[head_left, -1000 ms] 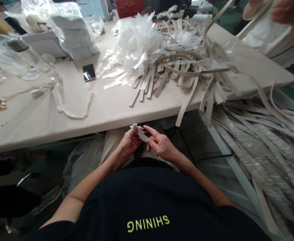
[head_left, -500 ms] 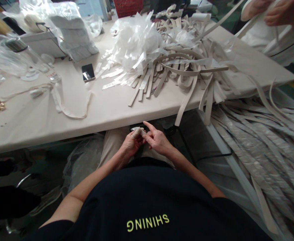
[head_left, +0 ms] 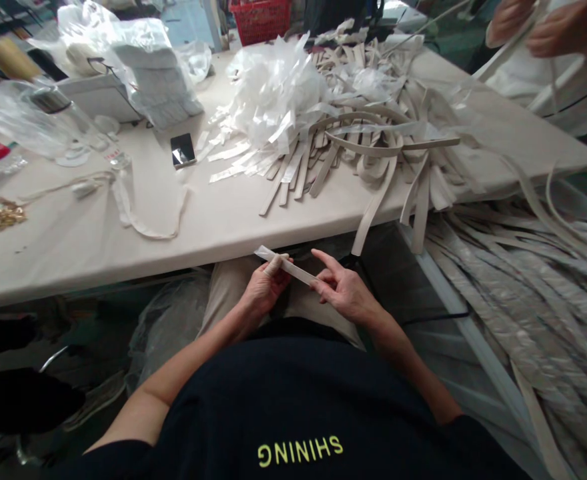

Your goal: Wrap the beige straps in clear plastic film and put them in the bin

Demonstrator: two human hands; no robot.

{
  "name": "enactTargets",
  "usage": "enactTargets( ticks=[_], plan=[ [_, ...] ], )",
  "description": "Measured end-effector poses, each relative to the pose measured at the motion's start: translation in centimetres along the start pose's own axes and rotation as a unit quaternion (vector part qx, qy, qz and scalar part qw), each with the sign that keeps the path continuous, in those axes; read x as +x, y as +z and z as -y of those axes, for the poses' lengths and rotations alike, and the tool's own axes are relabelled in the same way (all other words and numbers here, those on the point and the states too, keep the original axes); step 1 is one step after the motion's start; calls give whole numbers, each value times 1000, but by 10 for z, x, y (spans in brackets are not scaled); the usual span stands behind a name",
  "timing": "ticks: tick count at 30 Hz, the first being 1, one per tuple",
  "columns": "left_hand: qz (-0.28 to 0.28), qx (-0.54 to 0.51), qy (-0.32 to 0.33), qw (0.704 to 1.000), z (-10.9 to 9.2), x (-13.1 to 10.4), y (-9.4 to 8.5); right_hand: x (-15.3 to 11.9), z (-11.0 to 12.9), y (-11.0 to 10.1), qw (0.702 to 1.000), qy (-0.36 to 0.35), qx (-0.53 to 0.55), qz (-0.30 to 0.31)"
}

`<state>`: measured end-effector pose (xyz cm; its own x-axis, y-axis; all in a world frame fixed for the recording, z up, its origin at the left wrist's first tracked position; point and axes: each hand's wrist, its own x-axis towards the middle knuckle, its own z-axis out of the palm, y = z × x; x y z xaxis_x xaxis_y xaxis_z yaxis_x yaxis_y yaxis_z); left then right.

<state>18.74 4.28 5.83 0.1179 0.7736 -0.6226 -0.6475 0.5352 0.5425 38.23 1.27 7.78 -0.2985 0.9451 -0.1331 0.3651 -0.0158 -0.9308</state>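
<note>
Strip [head_left: 286,265] now drawn out longer between the hands than half a second ago: left hand [head_left: 266,290] pinches one end, right hand [head_left: 341,293] pinches the other, held just below the worktop [head_left: 213,220] edge, so peeling looks underway.

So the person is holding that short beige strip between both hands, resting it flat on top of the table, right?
Not quite. The head view shows the left hand and right hand holding the short beige strip between them, but below the table edge, over the person's lap, not resting on the tabletop.
</note>
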Motion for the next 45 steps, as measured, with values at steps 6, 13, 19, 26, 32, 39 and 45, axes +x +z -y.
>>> enactTargets(
  ticks=[6,13,19,26,32,39,45],
  plan=[
    [27,7,-79,996,20,-4,-4,-2,2,3,998,12,-59,-11],
    [-32,-19,-62,997,14,-2,-10,-17,-3,-7,999,21,-43,13],
    [31,15,-104,994,30,-5,-10,-7,-1,8,992,36,-122,-9],
    [-9,-15,-63,998,20,1,-11,-14,0,-2,998,26,-53,13],
    [53,18,-118,991,36,-1,-8,1,-2,10,990,35,-137,-8],
    [-12,0,-86,996,16,8,-12,-19,-6,-11,998,37,-54,-11],
    [29,25,-124,992,37,4,-5,4,-10,11,991,47,-124,-33]
  ],
)
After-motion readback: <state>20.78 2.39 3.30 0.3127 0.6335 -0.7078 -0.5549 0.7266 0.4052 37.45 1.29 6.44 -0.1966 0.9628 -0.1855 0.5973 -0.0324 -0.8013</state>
